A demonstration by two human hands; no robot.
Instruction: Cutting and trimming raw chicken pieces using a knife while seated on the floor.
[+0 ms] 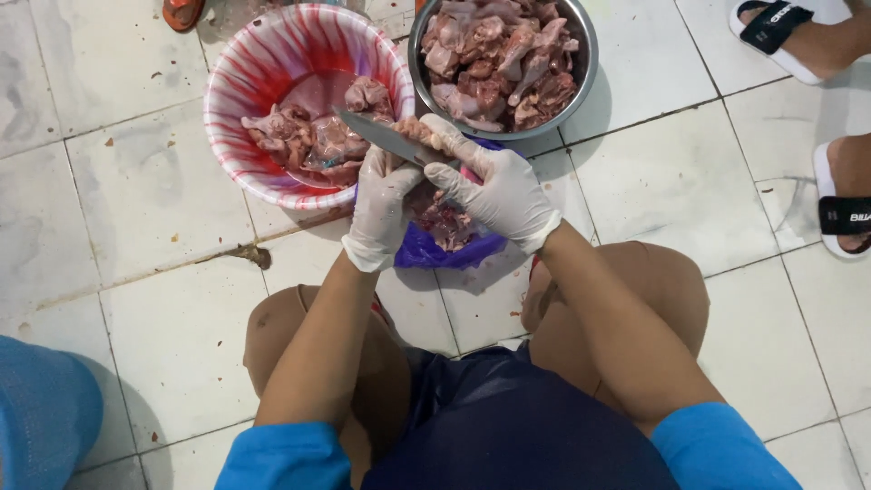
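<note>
Person crouched over a white tiled floor (163, 191), knees apart, both hands in white gloves.

Left hand (381, 204): closed around a knife (381, 133), grip hidden inside the fist; the blade runs up and left, its tip over the rim of the striped bowl.

Right hand (494, 186): fingers curled over a piece of raw meat (419, 132), pinching it against the blade near the handle end. The meat sits between the two hands, above the purple bag.

Purple bag (435, 252): open on the floor directly under the hands, holding reddish scraps (too mixed to tell apart).

Red-and-white striped plastic bowl (238, 91): upper left of the hands, on the floor, with pink liquid and several raw poultry pieces.

Metal bowl (581, 54): just right of the striped one, rims nearly touching, heaped with raw poultry pieces.

Right edge: another person's feet in white sandals (839, 204) with black straps, well apart from the bowls.
</note>
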